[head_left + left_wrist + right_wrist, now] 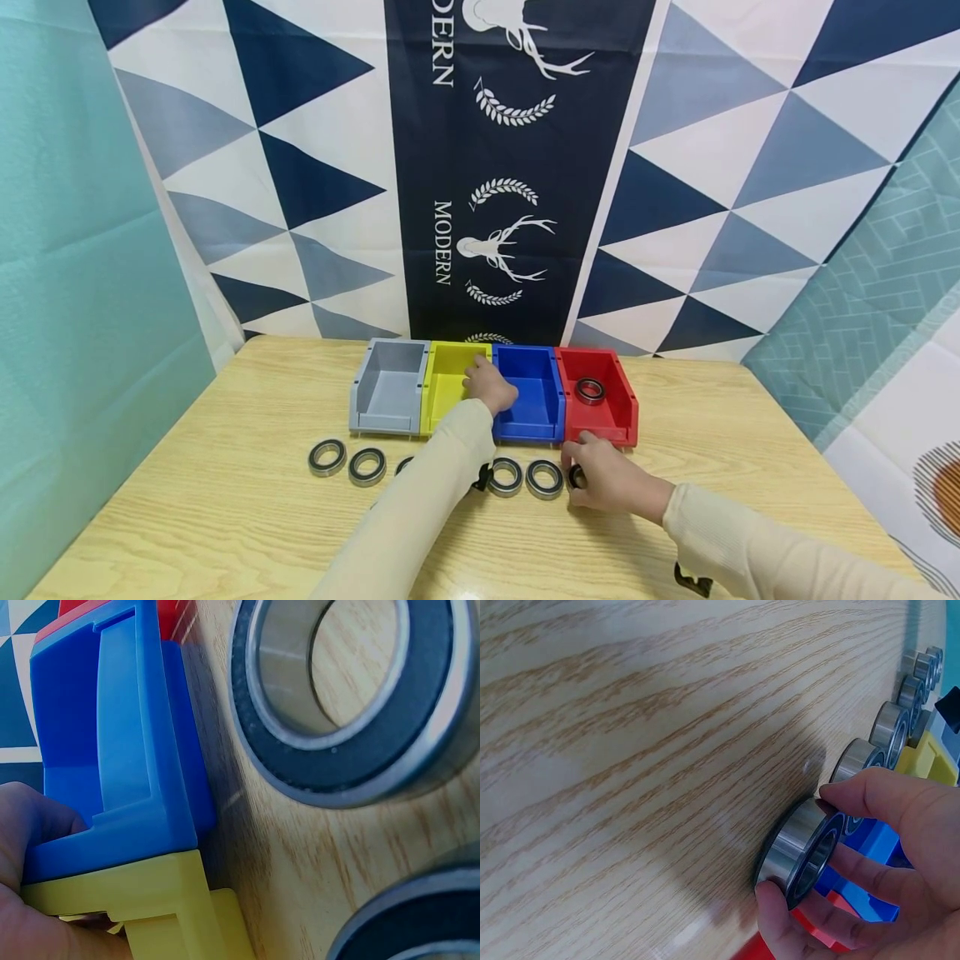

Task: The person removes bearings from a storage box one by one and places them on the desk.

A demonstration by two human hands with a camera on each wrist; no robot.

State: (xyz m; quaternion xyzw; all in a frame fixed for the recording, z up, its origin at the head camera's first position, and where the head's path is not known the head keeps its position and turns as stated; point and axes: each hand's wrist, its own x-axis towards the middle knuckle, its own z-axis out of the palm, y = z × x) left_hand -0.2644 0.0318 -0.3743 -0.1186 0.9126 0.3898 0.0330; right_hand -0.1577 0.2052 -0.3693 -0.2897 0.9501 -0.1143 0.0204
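Note:
My right hand (583,468) (814,859) pinches a steel bearing (576,477) (789,847) between thumb and fingers, standing it on edge on the wooden table just in front of the red bin (600,408). Another bearing (590,390) lies inside that red bin. My left hand (486,385) (30,847) reaches over the wall between the yellow bin (444,387) (165,900) and the blue bin (534,400) (112,750), fingers curled down; whether it holds anything is hidden. Several more bearings (367,466) (352,697) lie in a row in front of the bins.
A grey bin (386,387) stands at the left end of the bin row. The wooden table (225,517) (630,750) is bordered by patterned cloth at the back and teal sheets at both sides. My left sleeve (420,500) crosses the bearing row.

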